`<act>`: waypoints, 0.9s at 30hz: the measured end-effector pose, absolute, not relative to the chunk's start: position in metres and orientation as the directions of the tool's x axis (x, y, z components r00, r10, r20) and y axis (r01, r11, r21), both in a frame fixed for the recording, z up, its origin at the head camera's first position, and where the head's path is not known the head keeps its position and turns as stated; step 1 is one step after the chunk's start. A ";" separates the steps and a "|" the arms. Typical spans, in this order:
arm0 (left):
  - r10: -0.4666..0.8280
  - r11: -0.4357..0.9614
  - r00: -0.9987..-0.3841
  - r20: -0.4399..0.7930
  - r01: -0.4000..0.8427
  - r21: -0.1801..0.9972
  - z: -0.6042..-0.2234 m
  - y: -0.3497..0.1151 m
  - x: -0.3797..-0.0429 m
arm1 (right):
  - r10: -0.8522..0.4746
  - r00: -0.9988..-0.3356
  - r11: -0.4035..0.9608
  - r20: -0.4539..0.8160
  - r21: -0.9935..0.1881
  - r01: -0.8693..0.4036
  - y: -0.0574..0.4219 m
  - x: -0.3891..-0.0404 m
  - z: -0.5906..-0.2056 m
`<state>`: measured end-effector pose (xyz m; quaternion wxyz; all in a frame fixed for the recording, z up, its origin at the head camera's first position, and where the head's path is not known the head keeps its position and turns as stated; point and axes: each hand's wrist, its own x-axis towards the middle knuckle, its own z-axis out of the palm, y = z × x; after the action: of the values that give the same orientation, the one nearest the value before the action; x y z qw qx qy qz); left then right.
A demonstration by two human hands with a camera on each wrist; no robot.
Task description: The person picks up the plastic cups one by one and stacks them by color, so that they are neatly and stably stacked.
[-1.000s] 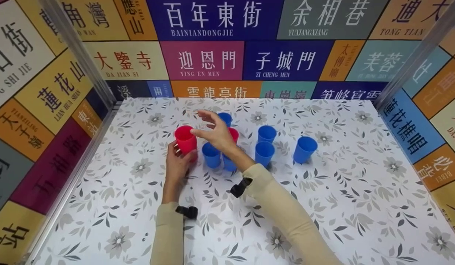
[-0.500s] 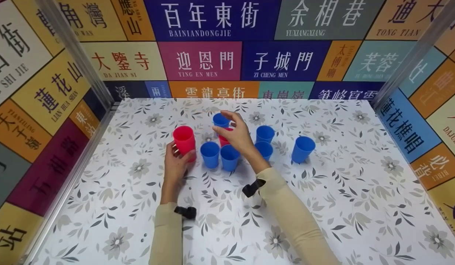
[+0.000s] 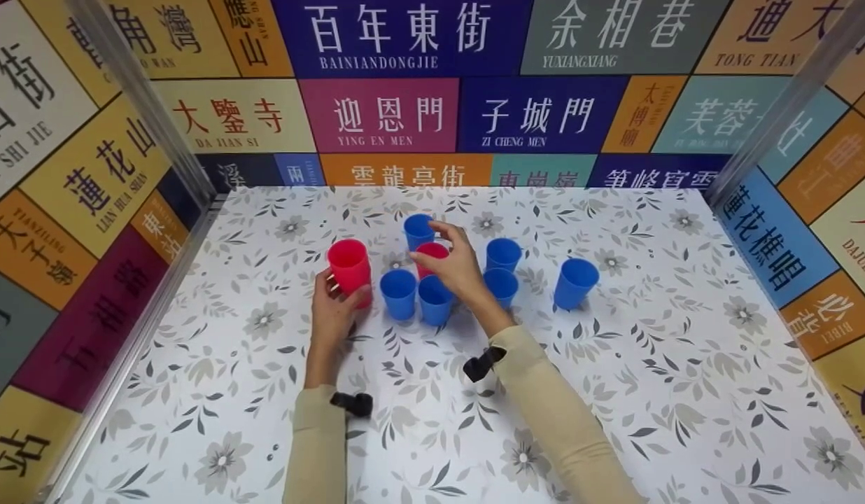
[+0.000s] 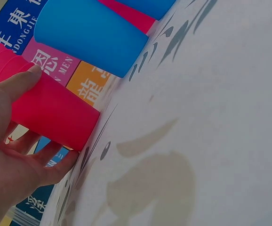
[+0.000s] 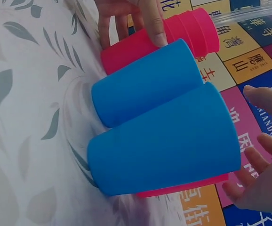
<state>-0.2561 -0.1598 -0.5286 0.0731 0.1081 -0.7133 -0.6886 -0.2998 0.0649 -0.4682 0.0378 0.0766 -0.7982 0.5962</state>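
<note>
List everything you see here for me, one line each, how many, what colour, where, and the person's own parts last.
Red cup stack: one, red, left of the blue cups; cup count unclear
Single red cup: one, red, amid the blue cups
Blue cups: six, blue; two before the single red cup, one behind, two right, one farther right
Tabletop: one, white with grey flowers, beneath the cups
Sign panels: many, multicoloured, behind and at both sides
Wrist devices: two, black, one per wrist
Sleeves: two, beige, on the forearms
Left hand: one, gripping the red cup stack
Right hand: one, by the single red cup
</note>
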 end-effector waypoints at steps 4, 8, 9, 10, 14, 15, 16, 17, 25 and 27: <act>-0.254 0.022 -0.966 -0.050 -0.057 0.998 -0.528 -0.160 -0.256 | -0.062 -0.992 0.316 0.108 -0.941 -0.123 0.064 -0.301 -0.472; -0.254 0.016 -0.966 -0.052 -0.058 0.998 -0.528 -0.160 -0.256 | -0.050 -0.995 0.340 0.085 -0.935 -0.097 0.062 -0.302 -0.476; -0.255 0.018 -0.966 -0.050 -0.057 0.998 -0.528 -0.160 -0.256 | -0.045 -0.995 0.345 0.084 -0.934 -0.095 0.062 -0.302 -0.476; -0.254 0.023 -0.966 -0.048 -0.055 0.998 -0.528 -0.160 -0.256 | -0.039 -0.996 0.349 0.086 -0.932 -0.094 0.061 -0.302 -0.477; -0.254 0.022 -0.967 -0.030 -0.036 0.999 -0.530 -0.160 -0.255 | -0.019 -0.998 0.370 0.065 -0.927 -0.067 0.059 -0.302 -0.478; -0.254 0.025 -0.967 -0.027 -0.035 0.999 -0.530 -0.160 -0.255 | -0.014 -0.999 0.378 0.049 -0.925 -0.050 0.059 -0.303 -0.478; -0.254 0.024 -0.967 -0.026 -0.033 0.999 -0.530 -0.160 -0.255 | -0.009 -1.000 0.386 0.030 -0.922 -0.031 0.059 -0.303 -0.478; -0.254 0.025 -0.967 -0.025 -0.032 0.999 -0.531 -0.161 -0.255 | -0.004 -1.000 0.392 0.007 -0.920 -0.008 0.058 -0.303 -0.478; -0.248 0.040 -0.968 -0.036 -0.047 0.998 -0.530 -0.161 -0.257 | 0.034 -0.992 0.416 -0.118 -0.901 0.122 0.057 -0.307 -0.478; -0.249 0.043 -0.967 -0.044 -0.057 0.997 -0.530 -0.161 -0.257 | 0.042 -0.991 0.415 -0.129 -0.900 0.134 0.057 -0.307 -0.479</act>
<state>-0.2573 -0.1608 -0.5296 0.0705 0.1064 -0.7185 -0.6837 -0.3073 0.0567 -0.4785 -0.0428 -0.0526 -0.8399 0.5384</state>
